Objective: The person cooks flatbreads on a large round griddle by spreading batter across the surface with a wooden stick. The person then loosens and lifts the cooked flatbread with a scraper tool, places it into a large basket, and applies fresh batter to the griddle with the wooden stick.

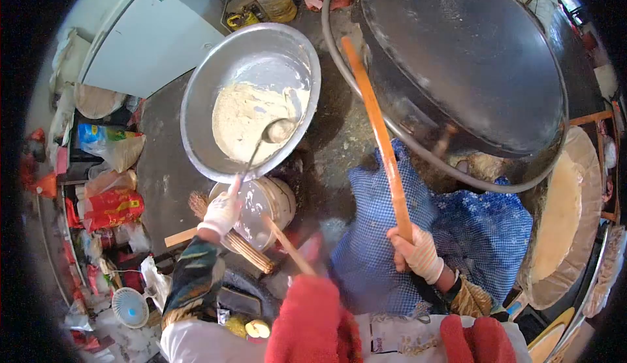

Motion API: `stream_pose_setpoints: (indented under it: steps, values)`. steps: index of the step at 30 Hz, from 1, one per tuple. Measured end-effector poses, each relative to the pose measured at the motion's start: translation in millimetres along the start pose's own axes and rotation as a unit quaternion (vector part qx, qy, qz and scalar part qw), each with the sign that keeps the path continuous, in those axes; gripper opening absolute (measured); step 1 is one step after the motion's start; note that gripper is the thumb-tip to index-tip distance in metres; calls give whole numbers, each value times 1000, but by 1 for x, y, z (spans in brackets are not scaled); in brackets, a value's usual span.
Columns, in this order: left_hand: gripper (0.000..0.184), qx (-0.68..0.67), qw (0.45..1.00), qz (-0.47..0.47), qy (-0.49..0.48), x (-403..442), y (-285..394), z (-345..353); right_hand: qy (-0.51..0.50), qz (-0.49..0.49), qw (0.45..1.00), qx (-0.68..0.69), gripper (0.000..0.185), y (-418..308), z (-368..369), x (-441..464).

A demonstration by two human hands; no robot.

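My left hand (222,216), in a pale glove, is closed around the handle of a metal ladle (278,131). The ladle's bowl rests in pale batter (251,121) inside a wide metal basin (187,118). My right hand (417,253), in a striped glove, grips the lower end of a long flat wooden stick (381,134). The stick slants up and left, crossing in front of the griddle's rim. Below the basin stands a white bucket (285,199) with whitish liquid; a wooden handle (287,244) and a straw brush (248,252) lean at it.
A large round black griddle (464,56) fills the upper right, ringed by a metal hoop (339,56). Right of it, a thin round pancake (558,213) lies on a round mat (591,213). Bags (114,207) and a small fan (130,307) are at left; an oil jug (276,0) stands behind.
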State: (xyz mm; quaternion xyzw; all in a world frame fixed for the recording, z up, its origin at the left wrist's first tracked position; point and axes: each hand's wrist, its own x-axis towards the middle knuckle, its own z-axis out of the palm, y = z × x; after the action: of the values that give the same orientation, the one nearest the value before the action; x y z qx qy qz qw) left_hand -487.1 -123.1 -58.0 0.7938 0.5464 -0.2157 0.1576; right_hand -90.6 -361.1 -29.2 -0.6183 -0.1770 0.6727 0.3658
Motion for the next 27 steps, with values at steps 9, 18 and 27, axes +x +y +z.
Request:
stream_pose_setpoints:
  steps: [9, 18, 27]
  values:
    - [50, -287, 912, -273, -108, 18, 10, -8, -42, -10, 999, 20, 15, 1, -3, -5]
    - [54, -345, 921, -155, -91, 53, 75, -56, -31, -34, 999, -12, 16, 3, -1, 2]
    - [76, 156, 987, 44, 17, 86, 38, -21, -16, -25, 1000, -4, 16, 9, -2, 2]
